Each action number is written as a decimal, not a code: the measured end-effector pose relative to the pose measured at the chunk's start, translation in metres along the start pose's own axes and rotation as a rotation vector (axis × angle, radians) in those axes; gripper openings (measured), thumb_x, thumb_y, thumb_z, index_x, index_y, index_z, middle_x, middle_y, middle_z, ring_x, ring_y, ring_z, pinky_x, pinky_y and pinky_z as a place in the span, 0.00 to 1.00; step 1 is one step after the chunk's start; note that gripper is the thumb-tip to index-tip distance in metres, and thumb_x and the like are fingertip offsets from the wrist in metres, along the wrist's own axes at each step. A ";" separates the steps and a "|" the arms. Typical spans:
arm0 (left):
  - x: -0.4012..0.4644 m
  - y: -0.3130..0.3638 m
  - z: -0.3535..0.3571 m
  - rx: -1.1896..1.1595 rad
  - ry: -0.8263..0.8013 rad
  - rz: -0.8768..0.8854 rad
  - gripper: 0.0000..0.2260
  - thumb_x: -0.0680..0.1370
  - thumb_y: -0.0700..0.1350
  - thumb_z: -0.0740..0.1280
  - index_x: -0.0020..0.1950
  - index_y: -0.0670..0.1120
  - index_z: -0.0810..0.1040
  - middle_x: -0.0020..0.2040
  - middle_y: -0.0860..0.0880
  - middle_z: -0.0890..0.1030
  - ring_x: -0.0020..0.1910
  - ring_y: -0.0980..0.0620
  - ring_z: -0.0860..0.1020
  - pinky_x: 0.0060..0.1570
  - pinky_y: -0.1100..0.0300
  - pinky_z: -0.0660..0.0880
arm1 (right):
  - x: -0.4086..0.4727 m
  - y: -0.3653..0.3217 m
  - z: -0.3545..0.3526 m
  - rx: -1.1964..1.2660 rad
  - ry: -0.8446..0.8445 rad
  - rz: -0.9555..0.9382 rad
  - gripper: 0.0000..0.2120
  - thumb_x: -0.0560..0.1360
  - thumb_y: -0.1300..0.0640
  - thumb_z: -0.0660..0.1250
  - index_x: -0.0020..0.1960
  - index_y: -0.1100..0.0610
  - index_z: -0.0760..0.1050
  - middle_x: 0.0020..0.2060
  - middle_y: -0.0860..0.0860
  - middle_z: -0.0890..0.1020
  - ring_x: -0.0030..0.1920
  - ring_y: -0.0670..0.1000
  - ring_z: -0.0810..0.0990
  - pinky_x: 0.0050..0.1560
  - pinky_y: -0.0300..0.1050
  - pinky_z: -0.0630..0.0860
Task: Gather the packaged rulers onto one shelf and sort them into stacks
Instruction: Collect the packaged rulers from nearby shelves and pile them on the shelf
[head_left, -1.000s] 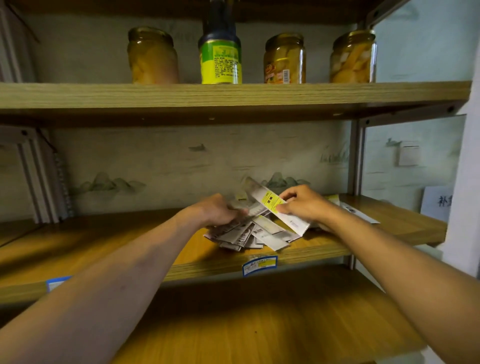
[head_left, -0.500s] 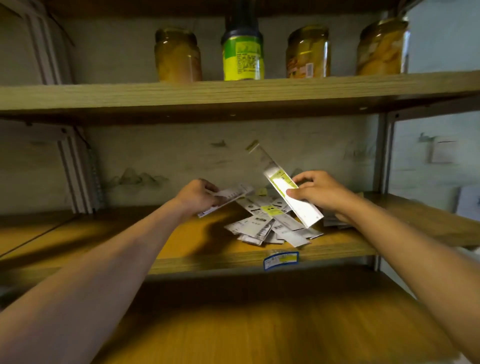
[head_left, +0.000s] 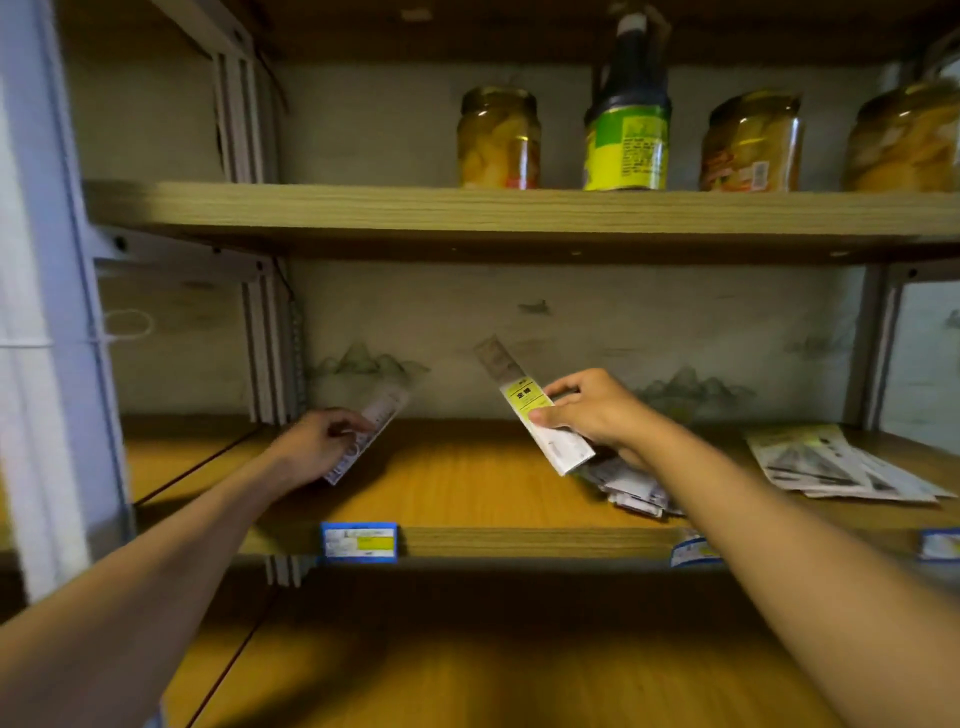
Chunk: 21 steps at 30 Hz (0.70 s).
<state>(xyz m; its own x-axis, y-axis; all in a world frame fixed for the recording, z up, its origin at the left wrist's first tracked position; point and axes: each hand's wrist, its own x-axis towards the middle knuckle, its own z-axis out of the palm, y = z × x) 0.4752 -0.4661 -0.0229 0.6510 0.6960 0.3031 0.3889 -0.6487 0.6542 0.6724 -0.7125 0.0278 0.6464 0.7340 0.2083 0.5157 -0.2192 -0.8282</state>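
My left hand (head_left: 317, 447) grips a packaged ruler with a white label (head_left: 371, 434), tilted, its lower end just above the wooden middle shelf (head_left: 467, 483) at the left. My right hand (head_left: 592, 413) pinches a longer packaged ruler with a yellow label (head_left: 535, 410), held slanted above the shelf. A loose pile of packaged rulers (head_left: 631, 486) lies on the shelf under my right forearm, partly hidden by it.
Flat printed packets (head_left: 831, 462) lie at the shelf's right end. Blue price tags (head_left: 358, 541) hang on its front edge. Three jars (head_left: 498, 137) and a bottle (head_left: 627, 119) stand on the upper shelf. A metal upright (head_left: 265, 353) bounds the left side; a lower shelf (head_left: 493, 665) lies below.
My left hand carried its ruler leftward, away from the pile, and lowered it toward the shelf. My right hand still holds the yellow-labelled ruler. The view swung left.
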 end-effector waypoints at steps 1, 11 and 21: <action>0.000 -0.006 -0.001 0.003 -0.010 0.012 0.13 0.79 0.32 0.62 0.55 0.47 0.81 0.64 0.49 0.77 0.63 0.49 0.75 0.56 0.64 0.67 | 0.006 -0.001 0.015 0.018 0.002 0.016 0.20 0.71 0.60 0.75 0.62 0.57 0.75 0.53 0.54 0.83 0.47 0.51 0.83 0.45 0.45 0.80; -0.005 -0.013 -0.004 -0.194 -0.092 -0.045 0.14 0.82 0.50 0.60 0.66 0.50 0.77 0.56 0.50 0.79 0.47 0.57 0.76 0.44 0.62 0.69 | 0.028 0.032 0.084 0.081 0.234 0.085 0.20 0.73 0.57 0.73 0.64 0.56 0.75 0.55 0.55 0.83 0.47 0.53 0.84 0.48 0.53 0.82; -0.010 -0.014 -0.004 -0.119 -0.153 -0.030 0.14 0.83 0.45 0.59 0.67 0.54 0.74 0.63 0.49 0.74 0.49 0.56 0.76 0.42 0.61 0.71 | 0.018 0.031 0.085 -0.158 0.216 0.026 0.21 0.74 0.55 0.70 0.66 0.51 0.73 0.51 0.54 0.82 0.42 0.49 0.81 0.30 0.35 0.71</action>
<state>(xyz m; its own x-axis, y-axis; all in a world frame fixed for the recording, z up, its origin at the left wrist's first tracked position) 0.4605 -0.4630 -0.0317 0.7352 0.6536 0.1796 0.3354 -0.5810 0.7416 0.6516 -0.6514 -0.0383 0.7568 0.5764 0.3081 0.5676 -0.3460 -0.7470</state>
